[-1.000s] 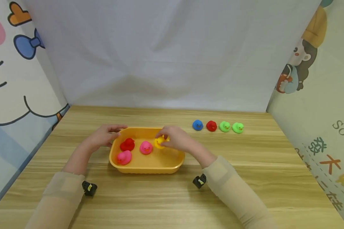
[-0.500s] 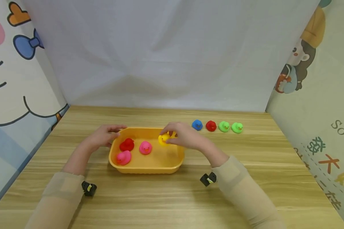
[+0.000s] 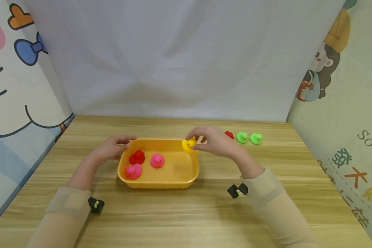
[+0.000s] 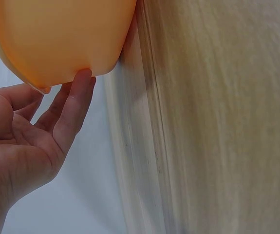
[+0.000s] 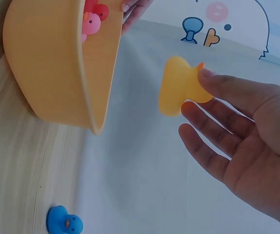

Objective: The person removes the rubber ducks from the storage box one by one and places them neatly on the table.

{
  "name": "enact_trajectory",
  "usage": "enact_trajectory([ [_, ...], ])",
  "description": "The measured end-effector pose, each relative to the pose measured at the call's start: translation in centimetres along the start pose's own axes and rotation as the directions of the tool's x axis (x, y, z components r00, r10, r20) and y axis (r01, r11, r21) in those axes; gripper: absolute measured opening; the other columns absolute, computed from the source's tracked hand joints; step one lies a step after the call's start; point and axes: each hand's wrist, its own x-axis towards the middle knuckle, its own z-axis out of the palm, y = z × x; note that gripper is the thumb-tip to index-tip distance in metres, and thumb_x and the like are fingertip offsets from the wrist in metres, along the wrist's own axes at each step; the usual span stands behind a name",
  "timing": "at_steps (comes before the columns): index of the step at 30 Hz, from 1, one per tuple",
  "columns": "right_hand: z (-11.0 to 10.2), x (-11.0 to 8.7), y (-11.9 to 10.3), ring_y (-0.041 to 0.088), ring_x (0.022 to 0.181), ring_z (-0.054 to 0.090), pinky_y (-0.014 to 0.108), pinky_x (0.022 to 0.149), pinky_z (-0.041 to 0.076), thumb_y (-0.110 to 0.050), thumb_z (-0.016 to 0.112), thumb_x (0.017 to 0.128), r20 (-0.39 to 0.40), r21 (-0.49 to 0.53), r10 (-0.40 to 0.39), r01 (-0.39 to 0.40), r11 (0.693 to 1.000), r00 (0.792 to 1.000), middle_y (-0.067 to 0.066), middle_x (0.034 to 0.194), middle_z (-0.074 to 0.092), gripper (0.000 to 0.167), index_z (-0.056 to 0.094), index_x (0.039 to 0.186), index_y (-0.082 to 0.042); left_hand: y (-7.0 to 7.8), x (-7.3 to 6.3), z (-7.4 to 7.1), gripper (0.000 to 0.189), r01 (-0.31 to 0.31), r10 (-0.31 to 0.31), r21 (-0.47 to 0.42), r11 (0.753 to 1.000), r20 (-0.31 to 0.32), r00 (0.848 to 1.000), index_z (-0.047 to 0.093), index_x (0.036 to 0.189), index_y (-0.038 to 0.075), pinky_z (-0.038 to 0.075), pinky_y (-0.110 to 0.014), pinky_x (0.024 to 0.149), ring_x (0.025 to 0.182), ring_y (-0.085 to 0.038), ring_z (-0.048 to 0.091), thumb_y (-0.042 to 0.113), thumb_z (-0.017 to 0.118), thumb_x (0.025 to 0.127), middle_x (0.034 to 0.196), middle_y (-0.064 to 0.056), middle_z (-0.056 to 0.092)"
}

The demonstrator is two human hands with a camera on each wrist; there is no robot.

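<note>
My right hand (image 3: 215, 141) pinches a yellow rubber duck (image 3: 188, 145) by its head between thumb and fingertips. In the head view the duck overlaps the back right corner of an orange plastic tub (image 3: 158, 185); the right wrist view shows it raised above the rim. At the tub's left end, my left hand (image 3: 111, 148) holds the rim, its fingertips against the outer wall (image 4: 57, 39). Inside the tub sit a red duck (image 3: 137, 157) and two pink ducks, one in the middle (image 3: 157, 161) and one at the front left (image 3: 133, 171).
Right of the tub, a row of ducks stands on the wooden table (image 3: 161, 220): a blue one (image 5: 62, 220), a red one (image 3: 229, 134) and two green ones (image 3: 242, 137). My right hand hides the blue duck in the head view. A pale cloth (image 3: 179, 69) hangs behind the table.
My right hand has lifted the yellow duck from the tub's floor and carried it rightward and back to the corner. It now covers the blue duck. My left hand has stayed on the tub.
</note>
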Motion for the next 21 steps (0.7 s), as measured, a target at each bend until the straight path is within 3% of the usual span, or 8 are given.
enact_trajectory([
  [4,-0.5,-0.7,0.6,0.014,0.091,0.057,0.030,0.078,0.054,-0.012,0.073,0.083,-0.023,-0.001,-0.002,0.002,1.000,1.000,-0.002,0.104,0.065,0.028,0.067,0.110,-0.011,0.1,-0.1,0.1,0.043,-0.002,0.002,0.001,1.000,0.001,1.000,0.040,0.143,0.010,0.056,-0.041,0.079,0.122,-0.041,0.046,0.014,0.043,0.100,0.147,-0.024,0.032],
  [12,-0.7,-1.8,2.4,0.025,0.086,0.061,0.029,0.073,0.054,-0.007,0.073,0.081,-0.059,0.005,0.016,-0.016,1.000,0.998,0.004,0.104,0.067,0.026,0.068,0.107,-0.008,0.2,-0.2,0.2,0.043,0.000,0.000,-0.003,1.000,0.002,1.000,0.040,0.143,0.008,0.056,-0.041,0.080,0.122,-0.041,0.047,0.015,0.043,0.101,0.147,-0.024,0.033],
  [21,-0.7,-2.9,4.2,0.021,0.087,0.059,0.032,0.074,0.056,-0.002,0.073,0.080,-0.068,0.021,0.018,-0.016,1.000,0.998,0.007,0.103,0.066,0.026,0.067,0.105,-0.005,0.4,-0.4,0.2,0.044,-0.003,0.003,-0.007,1.000,0.005,1.000,0.038,0.144,0.008,0.056,-0.042,0.080,0.122,-0.042,0.046,0.014,0.042,0.101,0.148,-0.025,0.031],
])
